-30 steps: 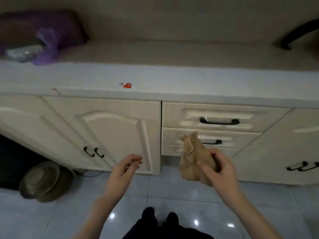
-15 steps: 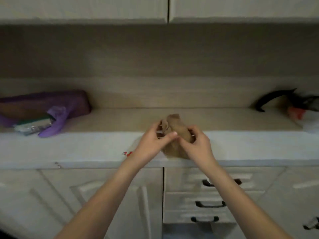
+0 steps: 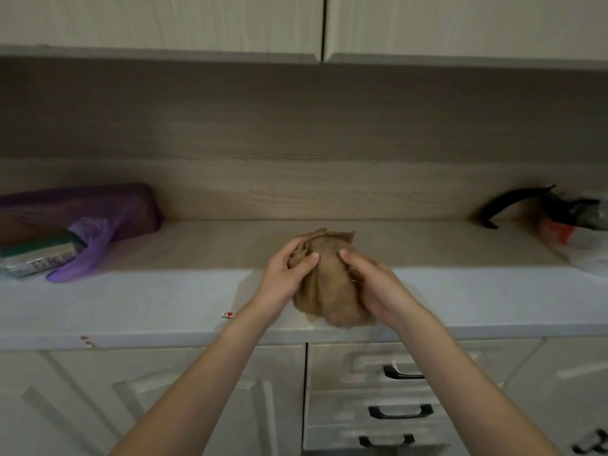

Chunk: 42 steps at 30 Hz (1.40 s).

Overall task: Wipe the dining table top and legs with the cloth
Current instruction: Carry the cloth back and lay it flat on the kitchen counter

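A crumpled tan cloth [image 3: 329, 284] is held over the front part of a pale countertop [image 3: 131, 301]. My left hand [image 3: 286, 274] grips its left side, thumb on top. My right hand [image 3: 371, 284] grips its right side, fingers curled round the bunched fabric. The cloth's lower end hangs near the counter's front edge. No dining table is in view.
A purple bag [image 3: 98, 225] with a green box [image 3: 39, 255] lies at the counter's left. At the right are a black handle [image 3: 513, 202] and a plastic bag [image 3: 579, 238]. Upper cabinets [image 3: 322, 24] hang overhead; drawers [image 3: 398, 376] and doors sit below. A small sticker [image 3: 227, 314] marks the counter.
The view has lifted from the floor to the counter. My right hand raised the cloth to counter height, and my left hand came over and took hold of it.
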{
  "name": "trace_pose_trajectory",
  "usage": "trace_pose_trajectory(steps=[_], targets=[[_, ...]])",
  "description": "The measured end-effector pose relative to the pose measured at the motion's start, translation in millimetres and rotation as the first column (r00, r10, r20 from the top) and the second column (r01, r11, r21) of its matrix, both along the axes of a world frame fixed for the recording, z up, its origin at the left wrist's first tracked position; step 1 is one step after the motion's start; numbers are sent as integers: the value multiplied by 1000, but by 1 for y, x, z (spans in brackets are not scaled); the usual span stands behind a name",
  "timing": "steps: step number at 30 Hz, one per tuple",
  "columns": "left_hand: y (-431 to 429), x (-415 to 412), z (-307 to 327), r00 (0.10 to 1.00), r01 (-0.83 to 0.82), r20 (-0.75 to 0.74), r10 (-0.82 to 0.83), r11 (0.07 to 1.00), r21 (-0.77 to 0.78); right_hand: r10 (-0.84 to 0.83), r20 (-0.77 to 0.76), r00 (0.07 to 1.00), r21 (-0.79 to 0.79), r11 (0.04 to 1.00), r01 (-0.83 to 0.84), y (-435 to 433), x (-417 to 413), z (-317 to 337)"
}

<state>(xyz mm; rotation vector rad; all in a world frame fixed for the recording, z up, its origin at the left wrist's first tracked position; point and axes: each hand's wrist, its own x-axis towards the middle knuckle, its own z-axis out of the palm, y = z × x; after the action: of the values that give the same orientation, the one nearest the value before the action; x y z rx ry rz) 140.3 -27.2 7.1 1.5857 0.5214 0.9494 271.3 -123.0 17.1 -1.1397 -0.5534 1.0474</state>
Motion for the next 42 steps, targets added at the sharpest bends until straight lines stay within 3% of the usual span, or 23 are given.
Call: trace_pose_trajectory(steps=[2, 4, 7, 10, 15, 25, 31, 34, 37, 42], targets=[[1, -1, 3, 1000, 9, -28, -8, 999, 49, 8, 13, 1000, -10, 1000, -8, -1, 1, 4], [1, -4, 7, 998, -40, -53, 45, 994, 107, -57, 167, 984, -14, 998, 60, -2, 5, 4], [4, -13, 14, 986, -120, -98, 135, 982, 145, -164, 543, 823, 34, 984, 174, -10, 10, 10], [3, -21, 22, 989, -97, -94, 113, 983, 158, -182, 732, 656, 133, 983, 124, -18, 11, 18], [-1, -22, 38, 996, -82, -21, 88, 977, 198, -290, 775, 562, 263, 956, 130, -20, 12, 20], [-5, -23, 51, 993, -114, 3, 119, 939, 324, -502, 837, 217, 478, 865, 154, -21, 15, 21], [-18, -34, 77, 995, -98, 41, 90, 934, 345, -405, 794, 454, 401, 909, 109, -41, -1, 55], [-32, -42, 103, 994, -66, 105, 30, 934, 351, -400, 640, 656, 439, 891, 115, -53, -10, 83], [-39, -44, 127, 986, -55, 169, -6, 932, 357, -339, 502, 796, 445, 890, 98, -58, -15, 105], [-20, -34, 133, 995, -72, 90, 39, 915, 397, -294, 461, 837, 402, 910, 98, -42, -8, 110]])
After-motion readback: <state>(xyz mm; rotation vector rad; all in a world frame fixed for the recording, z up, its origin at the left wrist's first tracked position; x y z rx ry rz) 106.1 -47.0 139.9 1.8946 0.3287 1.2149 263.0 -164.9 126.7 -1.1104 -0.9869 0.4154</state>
